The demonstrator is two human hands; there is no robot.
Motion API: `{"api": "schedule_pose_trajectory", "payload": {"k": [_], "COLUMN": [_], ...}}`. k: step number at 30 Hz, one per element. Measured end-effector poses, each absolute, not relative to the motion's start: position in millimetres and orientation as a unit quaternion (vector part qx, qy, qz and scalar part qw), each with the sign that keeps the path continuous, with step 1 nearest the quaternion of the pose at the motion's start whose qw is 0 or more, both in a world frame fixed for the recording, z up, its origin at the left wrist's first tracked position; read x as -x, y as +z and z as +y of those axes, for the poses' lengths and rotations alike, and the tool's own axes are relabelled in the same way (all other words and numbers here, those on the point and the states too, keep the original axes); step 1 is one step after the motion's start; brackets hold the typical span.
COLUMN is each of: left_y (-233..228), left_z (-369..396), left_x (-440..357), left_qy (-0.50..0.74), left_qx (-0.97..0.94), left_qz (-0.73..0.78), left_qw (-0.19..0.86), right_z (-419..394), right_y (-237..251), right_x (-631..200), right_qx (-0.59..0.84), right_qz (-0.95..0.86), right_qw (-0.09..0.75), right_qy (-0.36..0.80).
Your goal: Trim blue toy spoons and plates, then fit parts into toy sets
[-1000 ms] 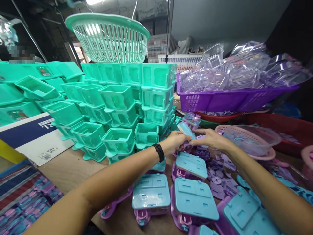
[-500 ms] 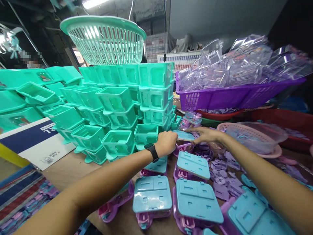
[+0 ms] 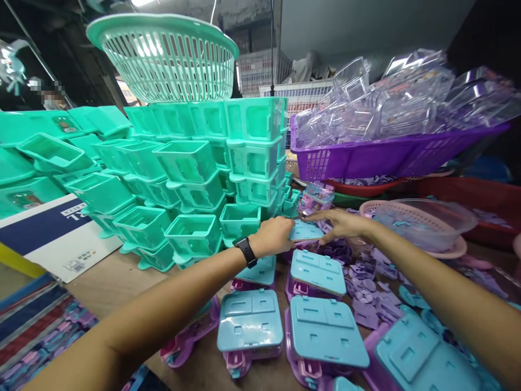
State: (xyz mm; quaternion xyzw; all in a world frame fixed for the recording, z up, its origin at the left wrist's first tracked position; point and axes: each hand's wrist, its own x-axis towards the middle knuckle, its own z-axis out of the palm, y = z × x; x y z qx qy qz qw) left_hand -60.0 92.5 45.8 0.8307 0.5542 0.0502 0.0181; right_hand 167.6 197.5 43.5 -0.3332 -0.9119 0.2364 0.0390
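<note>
At the far side of a group of blue-lidded purple boxes, both hands are on one more box of this kind, its light-blue lid [image 3: 305, 230] facing up. My left hand [image 3: 272, 237], with a black watch on the wrist, has its fingers curled at the lid's left edge. Across from it, my right hand [image 3: 342, 224] holds the right edge between thumb and fingers. Only a little of the purple base shows under the lid. Nearer me stand several finished-looking boxes, among them one blue-lidded box [image 3: 317, 271] and another blue-lidded box [image 3: 250, 319], with pink latches at their fronts.
Stacked green bins [image 3: 187, 163] rise at the left, below a green basket [image 3: 166, 60]. Loose purple parts [image 3: 368, 293] lie to the right. Behind them are a pink basket [image 3: 451, 251] and a purple crate [image 3: 366, 157] of clear plastic cases. A white carton [image 3: 65, 239] stands left.
Both hands stay on the same box. Less of its purple base shows under the lid now, and the lid looks slightly lower. The whole view has shifted a little.
</note>
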Motion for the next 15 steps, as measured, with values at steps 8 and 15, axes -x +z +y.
{"api": "schedule_pose_trajectory", "payload": {"k": [8,15], "left_y": [46.7,37.5], "left_z": [92.4,92.8], "left_x": [59.8,65.5], "left_qy": [0.062,0.078], "left_qx": [-0.825,-0.833], "left_qz": [0.562,0.548], "left_qw": [0.023,0.006], "right_z": [198.4,200.3], "right_y": [42.1,40.3], "right_x": [-167.1,-167.4], "right_qx": [0.333,0.309], "right_qz": [-0.921,-0.922], "right_qw": [0.044,0.041], "right_qy": [0.2,0.232]}}
